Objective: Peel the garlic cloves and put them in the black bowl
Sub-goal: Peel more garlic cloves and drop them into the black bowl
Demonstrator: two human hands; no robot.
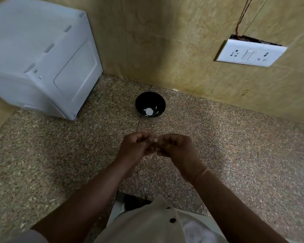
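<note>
Garlic clove (155,140) held over mid-counter (235,155), mostly hidden; left hand (137,146) and right hand (175,146) both curled, fingertips pinching it between them; black bowl (148,98) near the back edge, pale pieces (149,111) inside. Suggest: one hand anchors, the other strips the skin; drop only the bare clove in the bowl.

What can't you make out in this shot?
All head view.
The garlic clove: mostly hidden by fingers of the left hand and right hand; peel state unclear.
The pale bits in the black bowl: too small to identify.
The white appliance: cut off by left edge.
</note>
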